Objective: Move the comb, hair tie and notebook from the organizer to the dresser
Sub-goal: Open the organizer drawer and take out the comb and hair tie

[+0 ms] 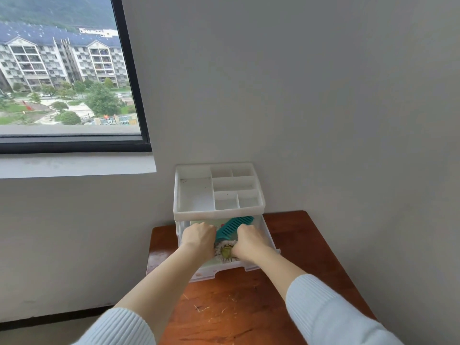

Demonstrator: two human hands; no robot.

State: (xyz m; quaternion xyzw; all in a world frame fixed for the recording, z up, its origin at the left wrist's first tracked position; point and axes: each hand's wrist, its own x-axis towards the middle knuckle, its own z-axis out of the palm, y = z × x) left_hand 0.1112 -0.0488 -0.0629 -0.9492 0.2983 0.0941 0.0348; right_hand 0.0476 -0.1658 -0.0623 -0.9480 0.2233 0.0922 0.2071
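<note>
A white organizer stands at the back of the brown wooden dresser, its lower drawer pulled out. A teal comb lies slanted in the drawer on a notebook with a daisy cover. A small green round thing sits at the flower's middle; I cannot tell if it is the hair tie. My left hand is in the drawer at the comb's lower end. My right hand reaches in over the comb's right side. Both hands' fingers curl down out of sight.
The organizer's top tray holds several bare compartments. A grey wall rises right behind it, and a window with a sill is at the left. The dresser top in front of the drawer shows pale scratches.
</note>
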